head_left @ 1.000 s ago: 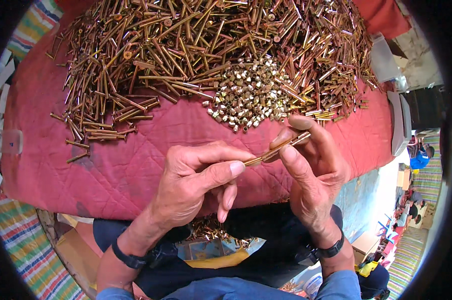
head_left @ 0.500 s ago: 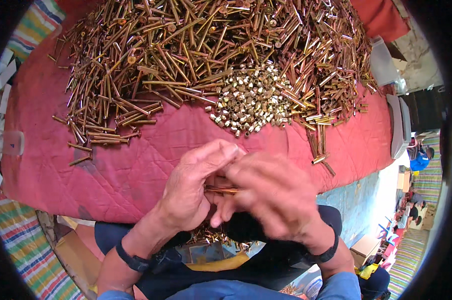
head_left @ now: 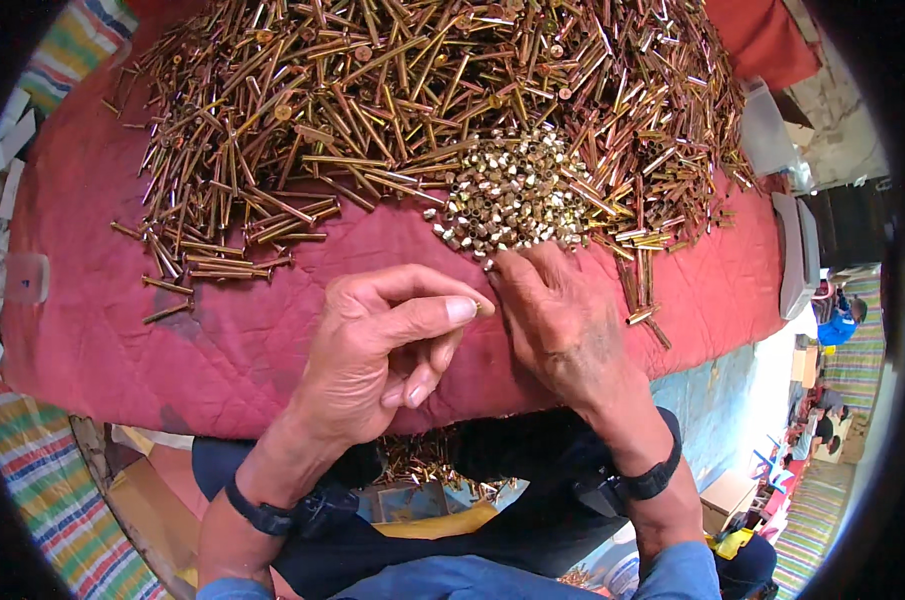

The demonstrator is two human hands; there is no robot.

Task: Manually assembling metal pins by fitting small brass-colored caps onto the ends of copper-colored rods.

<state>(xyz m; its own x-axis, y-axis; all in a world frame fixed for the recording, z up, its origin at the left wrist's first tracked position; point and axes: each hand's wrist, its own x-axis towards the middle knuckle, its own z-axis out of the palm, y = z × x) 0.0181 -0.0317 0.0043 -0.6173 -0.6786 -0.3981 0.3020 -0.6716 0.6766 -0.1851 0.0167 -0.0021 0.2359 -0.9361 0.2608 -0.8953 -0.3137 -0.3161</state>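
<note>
My left hand (head_left: 387, 345) hovers over the near part of the red quilted cloth (head_left: 242, 350). Its thumb and forefinger pinch a tiny brass-coloured piece (head_left: 479, 307), mostly hidden by the fingertips; the other fingers curl loosely. To its right, my right hand (head_left: 570, 335) reaches forward, back of the hand up, fingers bent and close together. Its fingertips meet the near edge of a heap of small silvery and brassy cone nuts (head_left: 517, 190), and what they hold is hidden. Behind the nuts rises a big pile of long brass-coloured bolts (head_left: 362, 90) with flat round heads.
Short metal tubes (head_left: 662, 185) lie heaped right of the nuts. Loose bolts (head_left: 222, 268) are scattered at the left. More metal pieces (head_left: 422, 460) lie below the cloth's near edge, between my knees. Clear plastic boxes (head_left: 22, 278) stand at the sides. People (head_left: 840, 322) are far right.
My hands were together over a coppery rod, the right one blurred. Now they are apart, the rod is out of sight, and my right hand has moved forward to the nuts.
</note>
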